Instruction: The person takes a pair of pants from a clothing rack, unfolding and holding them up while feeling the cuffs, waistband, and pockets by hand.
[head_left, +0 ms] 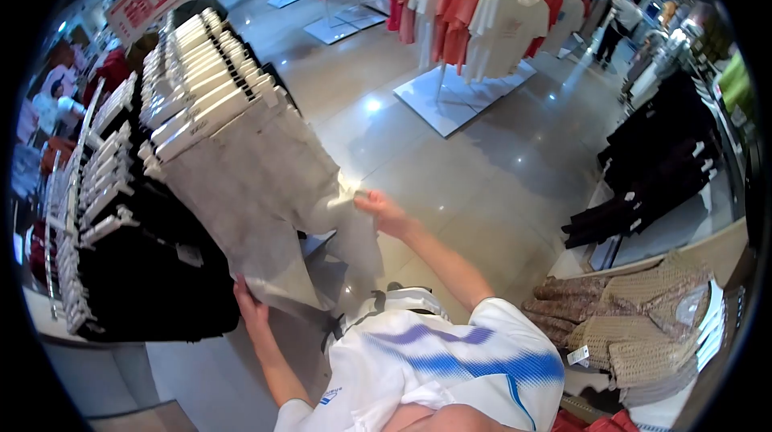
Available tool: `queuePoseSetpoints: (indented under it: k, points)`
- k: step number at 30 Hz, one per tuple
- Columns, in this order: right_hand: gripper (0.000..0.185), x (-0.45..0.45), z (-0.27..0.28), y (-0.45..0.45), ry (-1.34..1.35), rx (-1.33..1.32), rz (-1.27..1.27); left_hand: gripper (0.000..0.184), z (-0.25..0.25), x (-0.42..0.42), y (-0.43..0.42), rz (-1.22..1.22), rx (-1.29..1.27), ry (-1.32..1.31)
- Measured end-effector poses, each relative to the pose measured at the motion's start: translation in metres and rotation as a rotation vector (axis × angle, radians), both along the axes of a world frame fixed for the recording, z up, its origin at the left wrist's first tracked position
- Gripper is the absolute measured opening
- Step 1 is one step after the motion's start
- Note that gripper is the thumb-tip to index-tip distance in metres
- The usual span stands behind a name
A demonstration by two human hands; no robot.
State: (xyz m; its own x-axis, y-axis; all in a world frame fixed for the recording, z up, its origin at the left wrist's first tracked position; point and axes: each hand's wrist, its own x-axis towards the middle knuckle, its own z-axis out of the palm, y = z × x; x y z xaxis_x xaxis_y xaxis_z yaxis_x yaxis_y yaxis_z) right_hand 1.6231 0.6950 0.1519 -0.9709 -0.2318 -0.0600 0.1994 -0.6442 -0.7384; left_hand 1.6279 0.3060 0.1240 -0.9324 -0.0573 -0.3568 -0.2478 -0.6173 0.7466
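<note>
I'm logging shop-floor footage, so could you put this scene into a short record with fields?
setting: clothing shop, glossy floor
left hand: at the light grey garment's lower left edge; grip unclear
right hand: pinching that garment's right side
garment support: hanging at the near end of a row of white hangers
left of it: black garments on hangers
beyond: rack of white, coral and red T-shirts
lower right: beige knitwear
sign: red and white, above the hangers
</note>
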Motion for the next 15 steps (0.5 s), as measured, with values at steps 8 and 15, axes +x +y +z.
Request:
queuePoseSetpoints:
  k: [8, 15]
  points:
    - [0.03, -0.011, 0.054, 0.064, -0.045, -0.376, -0.245, 0.029, 0.065, 0.005, -0.009, 0.047, -0.002, 0.232]
    - [0.03, 0.008, 0.072, 0.073, -0.023, -0.269, -0.309, 0.036, 0.044, -0.003, -0.037, 0.049, 0.115, 0.106]
